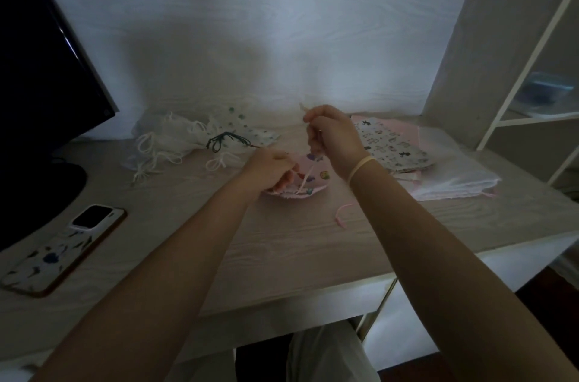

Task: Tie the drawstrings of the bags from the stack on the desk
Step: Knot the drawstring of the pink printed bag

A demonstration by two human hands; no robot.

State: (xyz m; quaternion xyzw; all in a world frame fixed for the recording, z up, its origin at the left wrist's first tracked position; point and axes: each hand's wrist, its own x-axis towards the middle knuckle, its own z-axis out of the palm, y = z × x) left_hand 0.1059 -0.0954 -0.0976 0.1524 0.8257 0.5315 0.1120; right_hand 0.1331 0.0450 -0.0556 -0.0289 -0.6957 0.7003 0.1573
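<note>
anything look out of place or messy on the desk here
Only a loose pink string lying alone on the desk, near the right forearm, apart from the pink bag both hands are working on. The pile of bags on the left is jumbled.

**Dim, soft, wide-angle view**

Lit weakly from above, brightest on the wall (282,21). Broad soft shadow cast low on that wall. Thin glare streak on the monitor (67,40). Slightly blurred throughout, grainy. Bowed at the edges; shelf frame (529,68) slanted.
</note>
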